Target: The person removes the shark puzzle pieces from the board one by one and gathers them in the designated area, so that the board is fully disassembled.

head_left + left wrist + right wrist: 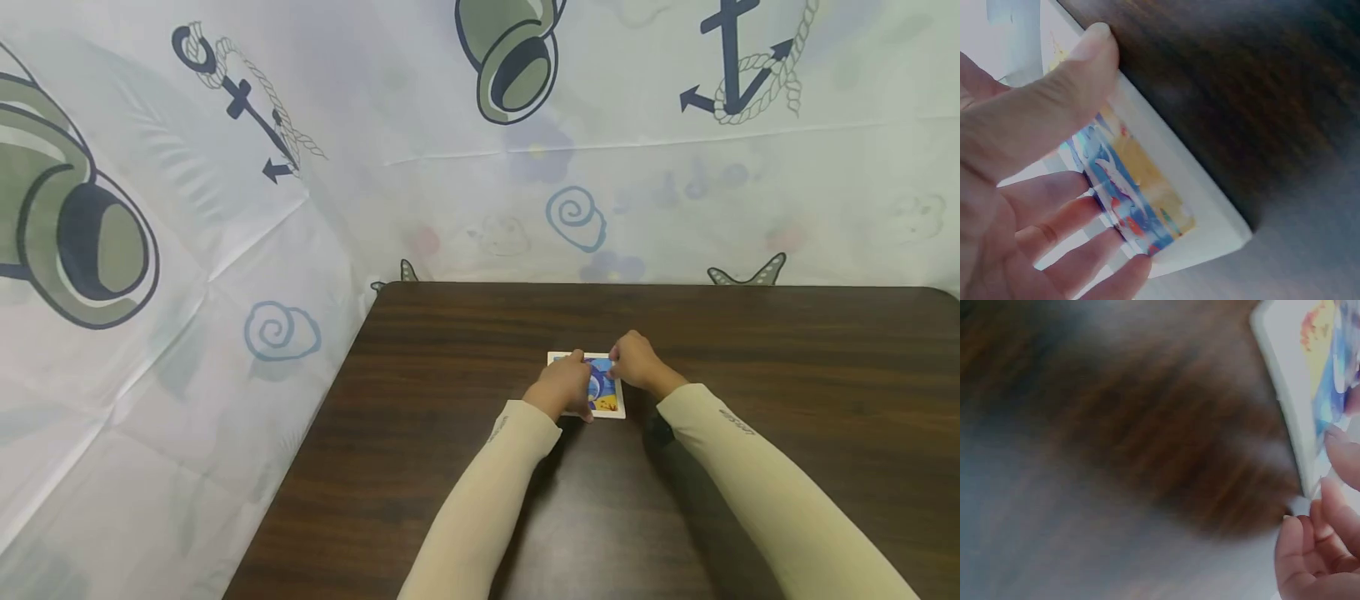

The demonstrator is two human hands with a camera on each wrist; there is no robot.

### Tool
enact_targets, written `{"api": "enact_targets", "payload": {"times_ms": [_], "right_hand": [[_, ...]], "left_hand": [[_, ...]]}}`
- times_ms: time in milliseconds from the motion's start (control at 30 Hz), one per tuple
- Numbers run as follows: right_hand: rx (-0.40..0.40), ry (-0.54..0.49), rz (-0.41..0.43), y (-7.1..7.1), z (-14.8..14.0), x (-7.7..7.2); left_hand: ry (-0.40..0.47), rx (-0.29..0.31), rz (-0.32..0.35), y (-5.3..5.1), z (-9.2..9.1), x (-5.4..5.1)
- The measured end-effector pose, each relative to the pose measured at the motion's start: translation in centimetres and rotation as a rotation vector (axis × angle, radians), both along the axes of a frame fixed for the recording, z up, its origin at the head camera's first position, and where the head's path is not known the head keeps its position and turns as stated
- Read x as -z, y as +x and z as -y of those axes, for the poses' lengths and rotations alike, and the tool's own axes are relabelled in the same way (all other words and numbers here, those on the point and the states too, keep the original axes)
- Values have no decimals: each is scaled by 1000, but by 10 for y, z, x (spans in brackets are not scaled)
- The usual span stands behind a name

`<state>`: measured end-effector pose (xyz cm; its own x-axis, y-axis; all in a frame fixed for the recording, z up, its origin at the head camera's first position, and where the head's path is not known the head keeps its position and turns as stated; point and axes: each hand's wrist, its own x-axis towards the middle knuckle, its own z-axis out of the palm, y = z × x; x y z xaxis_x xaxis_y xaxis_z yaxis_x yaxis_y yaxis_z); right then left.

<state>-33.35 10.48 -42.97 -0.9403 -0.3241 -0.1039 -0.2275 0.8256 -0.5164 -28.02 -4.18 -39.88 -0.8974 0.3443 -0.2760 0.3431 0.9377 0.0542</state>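
The small square board, white-bordered with a bright blue-and-yellow sea picture (602,383), is set here on the dark brown wood-grain worktop (787,350), and both hands are laid on it. By the left hand (564,385) the board is grasped across its left half: the thumb (1094,53) is laid over the white border (1166,153) on the near side, and the fingers are spread over the picture. By the right hand (637,363) the far right corner is pinched, with the thumb (1342,453) set on the picture; whether a loose piece is caught there too cannot be told.

And here is the danger: should the corner be pulled up harder than the left side is held down, the board could be tipped or swung round. The worktop looks smooth, so a slide could easily be started by a sideways push. Much of the picture is covered by the left hand, so anything misplaced beneath could be missed. With so little of the corner taken between fingertips, the pinch could be lost, and the picture's surface could be scuffed by a slipping nail.
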Motion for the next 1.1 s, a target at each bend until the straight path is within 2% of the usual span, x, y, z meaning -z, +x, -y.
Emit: {"api": "enact_targets", "payload": {"times_ms": [67,100,167,200,233,267,300,333,433,500,600,800,1100], "right_hand": [[-21,-6,-10,-22,-8,27],[-41,-22,-38,-37,-13,48],[-59,-13,-48,-52,-19,67],[-67,-11,-78,-56,-20,73],[-67,-2,-81,-54,-18,69],[-56,20,-57,-46,-14,57],[-55,38,-70,-39,-11,47],[-45,63,-54,-26,-5,28],[-54,73,-90,5,6,-8],[-75,66,-139,17,8,-17],[-70,67,-171,26,9,-21],[-58,64,-151,25,12,-21],[-57,51,38,11,6,-24]], "left_hand": [[22,-3,2,0,1,1],[28,-1,0,-1,2,2],[45,-1,-9,0,2,3],[54,0,-16,0,2,3],[60,1,-21,0,2,3],[67,0,-24,-1,2,3],[72,-1,-28,-1,2,4],[78,-6,-28,-1,2,4],[85,-13,-21,-1,2,6],[84,-16,-19,-1,3,8],[87,-13,-17,0,3,9],[87,-23,-16,0,5,8],[98,-33,-13,3,4,5]]}}
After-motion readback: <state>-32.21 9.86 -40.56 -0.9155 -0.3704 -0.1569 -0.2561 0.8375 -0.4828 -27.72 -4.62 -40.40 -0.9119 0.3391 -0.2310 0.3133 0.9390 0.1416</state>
